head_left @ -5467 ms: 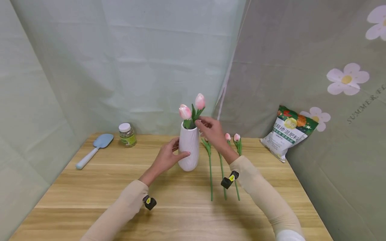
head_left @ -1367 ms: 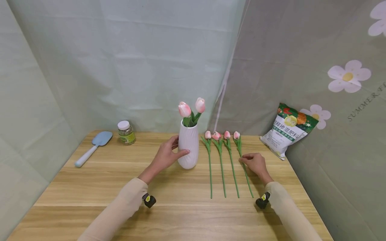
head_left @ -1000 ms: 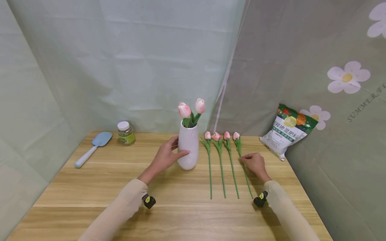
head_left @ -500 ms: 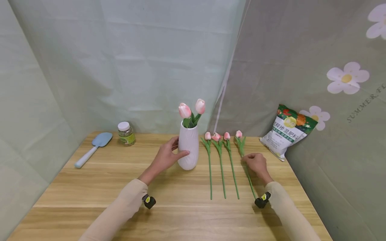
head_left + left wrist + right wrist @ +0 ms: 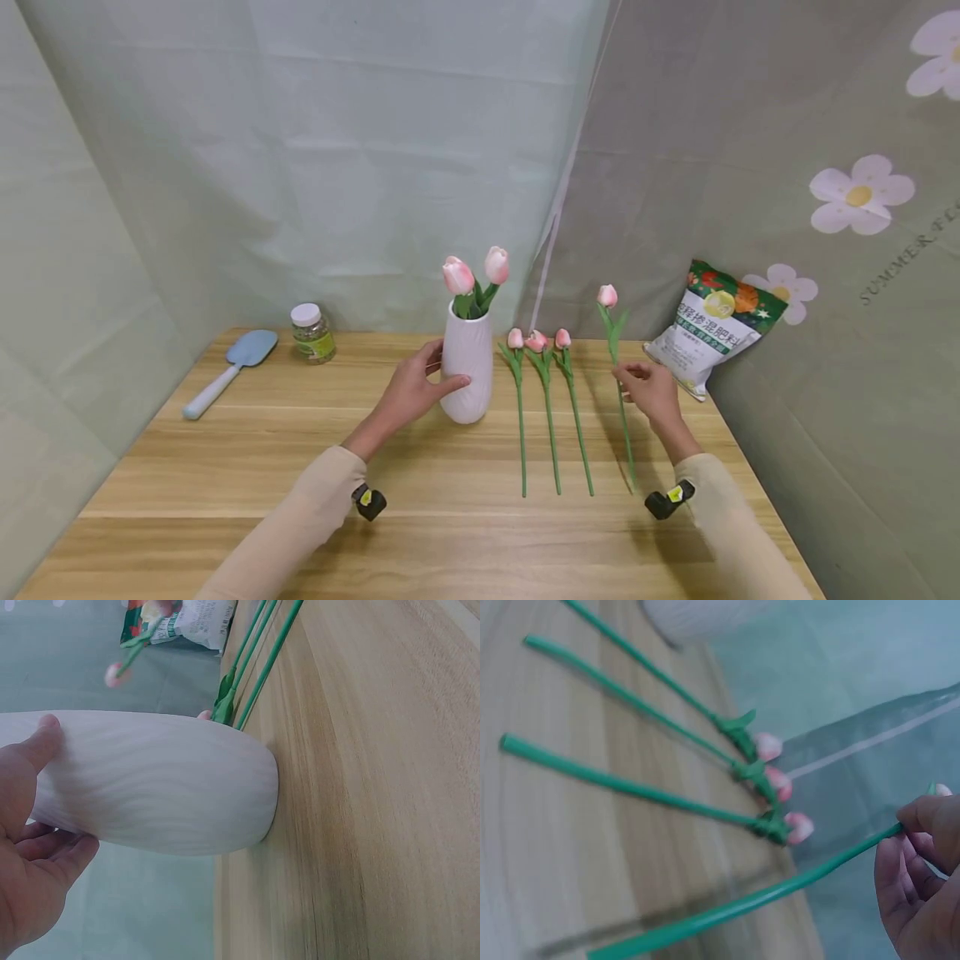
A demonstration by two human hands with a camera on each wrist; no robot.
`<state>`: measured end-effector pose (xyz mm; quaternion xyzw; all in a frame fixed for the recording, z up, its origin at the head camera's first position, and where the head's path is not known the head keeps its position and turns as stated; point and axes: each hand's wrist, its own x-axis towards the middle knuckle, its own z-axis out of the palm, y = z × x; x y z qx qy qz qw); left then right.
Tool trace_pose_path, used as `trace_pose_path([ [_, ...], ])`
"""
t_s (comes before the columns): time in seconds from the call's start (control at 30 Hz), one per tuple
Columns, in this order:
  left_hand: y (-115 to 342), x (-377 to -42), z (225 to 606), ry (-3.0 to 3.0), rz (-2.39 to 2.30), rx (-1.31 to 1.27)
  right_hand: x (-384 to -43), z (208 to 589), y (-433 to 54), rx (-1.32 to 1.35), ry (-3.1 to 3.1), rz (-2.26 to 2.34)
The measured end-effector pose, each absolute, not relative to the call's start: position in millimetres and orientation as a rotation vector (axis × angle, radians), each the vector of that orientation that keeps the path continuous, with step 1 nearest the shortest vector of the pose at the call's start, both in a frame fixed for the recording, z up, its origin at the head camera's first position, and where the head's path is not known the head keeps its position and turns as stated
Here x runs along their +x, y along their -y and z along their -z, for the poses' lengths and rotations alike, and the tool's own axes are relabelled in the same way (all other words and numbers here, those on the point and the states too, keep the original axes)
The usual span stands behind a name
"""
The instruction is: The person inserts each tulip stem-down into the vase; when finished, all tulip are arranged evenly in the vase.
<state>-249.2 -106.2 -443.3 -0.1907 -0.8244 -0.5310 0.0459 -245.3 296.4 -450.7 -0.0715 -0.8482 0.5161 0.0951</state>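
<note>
My left hand holds the white ribbed vase from its left side, thumb across the front and fingers behind. Two pink tulips stand in the vase with green leaves at its mouth. Over to the right, my right hand pinches the green stem of another pink tulip between thumb and fingers. That tulip is raised nearly upright, its bloom above the hand. In the right wrist view its stem slants down from the fingertips. Three more tulips lie side by side between the vase and my right hand.
A white and green fertilizer bag leans against the wall at the back right. A lidded jar and a light blue trowel are at the back left of the wooden table. Fabric walls border the back and sides.
My right hand has lifted the rightmost tulip from the table and moved it slightly right, tilting it up. Earlier it left the vase's mouth. The left hand stays on the vase.
</note>
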Motion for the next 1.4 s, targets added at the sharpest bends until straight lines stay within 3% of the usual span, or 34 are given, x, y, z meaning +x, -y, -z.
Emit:
trace_pose_path([
  [1.03, 107, -249, 442, 2.532, 1.607, -0.586, -232, 376, -242, 0.050, 1.848, -2.118],
  [1.4, 107, -249, 443, 2.529, 1.605, -0.594, -231, 350, -221, 0.239, 1.700, -2.120],
])
